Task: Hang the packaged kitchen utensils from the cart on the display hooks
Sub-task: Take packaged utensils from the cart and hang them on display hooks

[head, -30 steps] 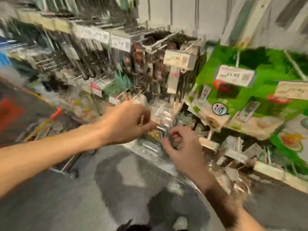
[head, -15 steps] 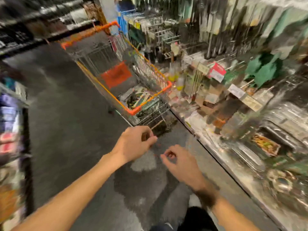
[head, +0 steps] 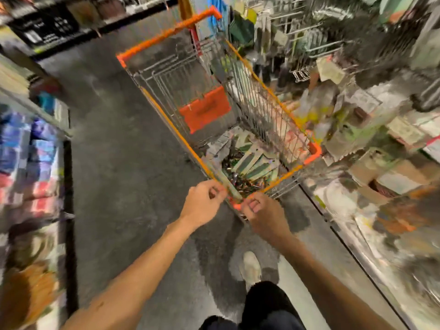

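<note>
— The cart (head: 295, 120) is reached now; half a second ago both hands were well short of it.
— Left hand (head: 202, 206) and right hand (head: 262, 215) are curled at its near corner, nothing gripped. The packaged utensils (head: 252, 163) are seen inside.

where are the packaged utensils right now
In the head view the packaged utensils lie heaped in the bottom of the orange-rimmed cart, at its near end, just beyond the left hand and right hand, with the display shelving on the right.
</note>
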`<state>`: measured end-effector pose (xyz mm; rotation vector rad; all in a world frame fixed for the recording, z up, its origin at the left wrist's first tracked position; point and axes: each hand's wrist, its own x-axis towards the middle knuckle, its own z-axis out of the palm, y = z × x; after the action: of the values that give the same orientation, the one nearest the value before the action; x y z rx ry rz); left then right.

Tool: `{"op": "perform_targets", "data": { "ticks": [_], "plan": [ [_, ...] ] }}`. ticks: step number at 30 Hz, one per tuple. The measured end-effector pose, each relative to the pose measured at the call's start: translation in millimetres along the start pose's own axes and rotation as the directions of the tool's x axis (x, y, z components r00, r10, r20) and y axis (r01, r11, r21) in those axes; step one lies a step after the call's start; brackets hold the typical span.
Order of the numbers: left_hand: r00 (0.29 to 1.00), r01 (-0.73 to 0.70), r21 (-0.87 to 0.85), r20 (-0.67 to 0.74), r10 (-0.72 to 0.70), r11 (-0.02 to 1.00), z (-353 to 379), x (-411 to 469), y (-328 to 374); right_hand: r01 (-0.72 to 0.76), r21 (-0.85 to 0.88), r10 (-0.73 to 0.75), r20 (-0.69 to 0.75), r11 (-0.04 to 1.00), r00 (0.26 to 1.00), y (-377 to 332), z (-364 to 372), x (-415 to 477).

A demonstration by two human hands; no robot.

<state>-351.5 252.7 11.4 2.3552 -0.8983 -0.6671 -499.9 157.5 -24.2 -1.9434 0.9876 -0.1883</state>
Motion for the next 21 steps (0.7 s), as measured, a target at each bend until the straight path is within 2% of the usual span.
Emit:
{"op": "perform_targets", "data": {
  "ticks": [6,11,15,18,21],
  "plan": [
    [0.999,0.022,-0.006,0.047,-0.022,1.0,-15,123,-8,-0.102,-0.116,0.112,0.078,0.988,0.991,-24,20,115],
    [0.974,0.041,-0.006,0.222,-0.039,0.999,-22,233,-31,-0.272,-0.134,0.29,0.134,0.953,0.948,-21,45,194],
    [0.916,0.043,0.077,0.394,-0.07,0.996,-11,330,-57,-0.409,-0.142,0.428,0.146,0.901,0.892,1,67,255],
    [0.855,0.091,0.11,0.501,-0.134,0.99,6,393,-77,-0.5,-0.153,0.515,0.086,0.853,0.853,14,79,293],
    [0.782,0.004,0.22,0.607,-0.14,0.976,26,445,-99,-0.595,-0.157,0.61,0.077,0.789,0.789,14,86,325]
  ]
}}
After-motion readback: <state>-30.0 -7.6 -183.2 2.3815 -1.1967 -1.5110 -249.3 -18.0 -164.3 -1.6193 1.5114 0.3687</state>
